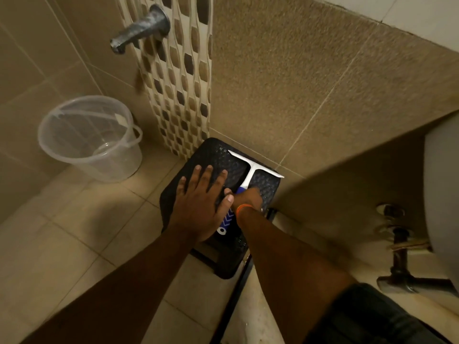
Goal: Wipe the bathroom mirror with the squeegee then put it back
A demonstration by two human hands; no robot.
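A squeegee (250, 170) with a white T-shaped blade and a blue handle lies on a black plastic stool (268, 187) in the corner of the tiled floor. Its blade points toward the wall. My right hand (248, 197) is closed around the blue handle, an orange band at the wrist. My left hand (201, 194) rests flat on the stool top with fingers spread, just left of the handle. The lower end of the handle, blue with white marks, shows under my left palm. The mirror is not in view.
A clear plastic bucket (89, 137) stands on the floor to the left. A metal tap (141, 28) juts from the wall above it. A washbasin (442, 184) and its pipes (397, 244) are at the right. Tiled walls close the corner behind the stool.
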